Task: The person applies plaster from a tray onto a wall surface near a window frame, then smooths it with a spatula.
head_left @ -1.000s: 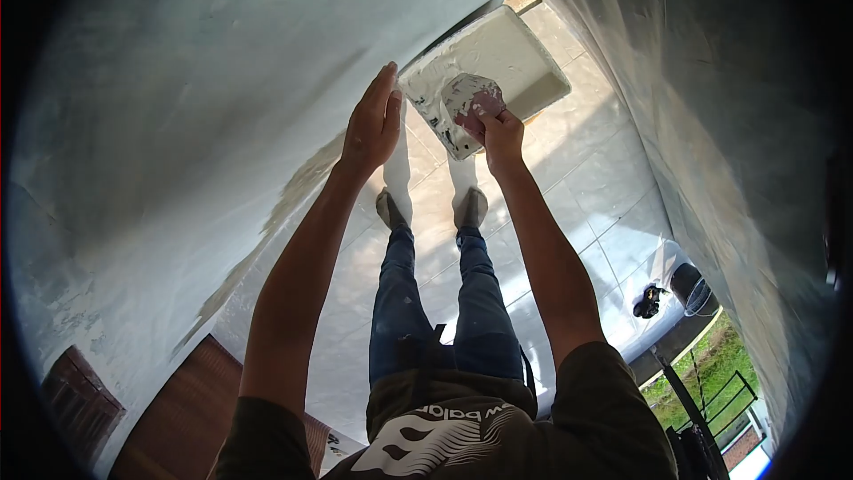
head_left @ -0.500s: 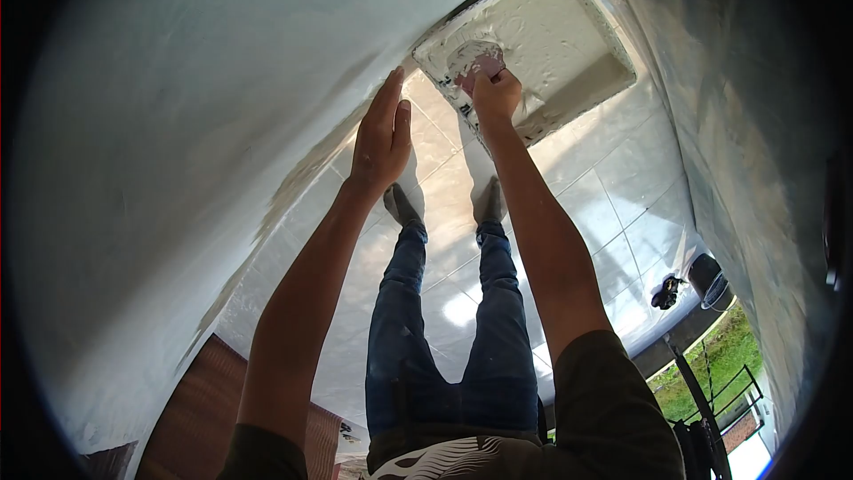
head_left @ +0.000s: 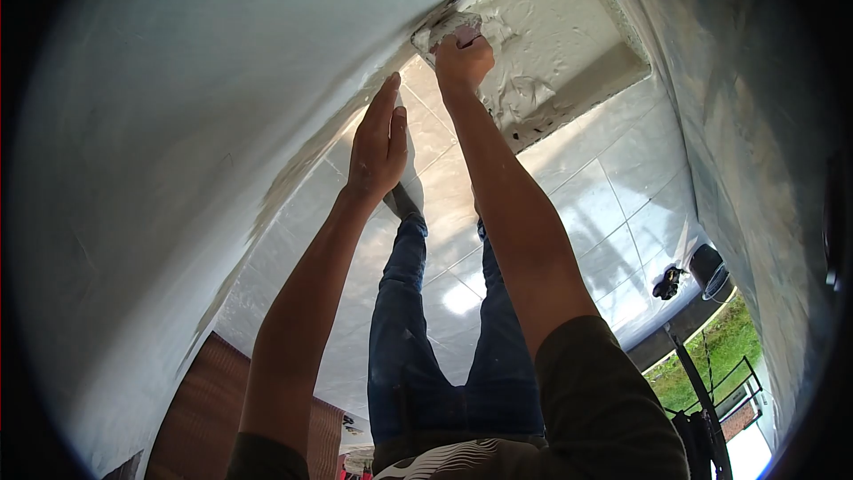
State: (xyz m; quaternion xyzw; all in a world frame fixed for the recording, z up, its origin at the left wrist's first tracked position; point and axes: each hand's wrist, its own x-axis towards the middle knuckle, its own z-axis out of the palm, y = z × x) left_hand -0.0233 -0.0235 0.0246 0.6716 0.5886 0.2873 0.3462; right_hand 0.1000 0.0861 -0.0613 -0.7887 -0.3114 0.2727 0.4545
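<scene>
My right hand [head_left: 465, 64] grips a pinkish putty scraper [head_left: 469, 34], its blade smeared with wet pale filler. The scraper is at the left corner of a wide, shallow tray [head_left: 607, 76], close by the wall. Creamy filler [head_left: 555, 13] covers much of the tray, ridged where it has been dragged. My left hand [head_left: 378, 144] holds nothing; its fingers are stretched out and point forward, overlapping the foot of the wall in this view.
A smooth pale wall [head_left: 204, 124] rises on the left, and another wall [head_left: 737, 116] stands on the right. Large glossy tiles [head_left: 577, 200] make up the floor. By the doorway lie a small black object [head_left: 668, 283] and a dark bucket [head_left: 708, 268]. Grass [head_left: 711, 347] shows outside.
My right hand has drawn the scraper left and forward through the filler to the tray's corner by the wall. My left hand has barely shifted.
</scene>
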